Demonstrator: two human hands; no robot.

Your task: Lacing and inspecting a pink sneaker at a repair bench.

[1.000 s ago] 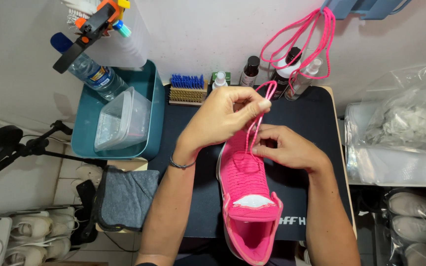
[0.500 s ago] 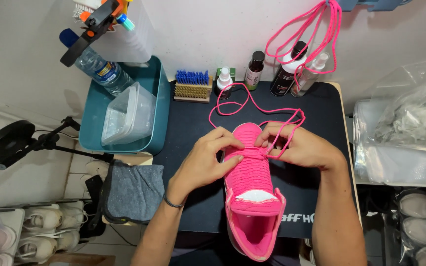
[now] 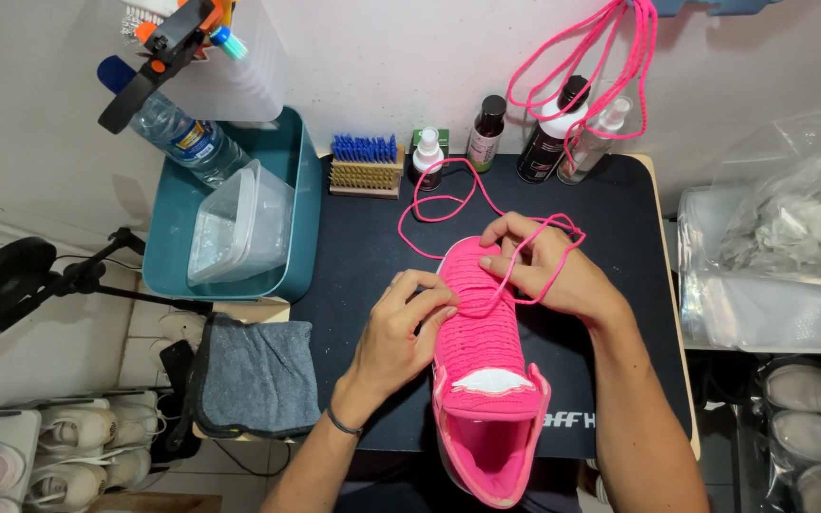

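Lacing of the pink shoe looks barely started. The shoe lies on the dark mat, toe toward the wall and heel opening toward the person. One stretch of the pink lace appears to cross the vamp low down near the toe; most of it lies loose, looping over the mat beyond the toe toward the bottles. The eyelet rows nearer the tongue look bare, so by my reading nearly all the threading and the tying remain.

The right hand rests on the shoe's far side by the toe, thumb and forefinger pinched on the lace, a strand running over its back. The left hand sits against the shoe's other side, fingers curled close on the upper's edge; whether they pinch a lace end I cannot tell.

Left of the shoe stand a brush, a teal bin and a grey cloth. More pink laces hang on the wall beyond the shoe.
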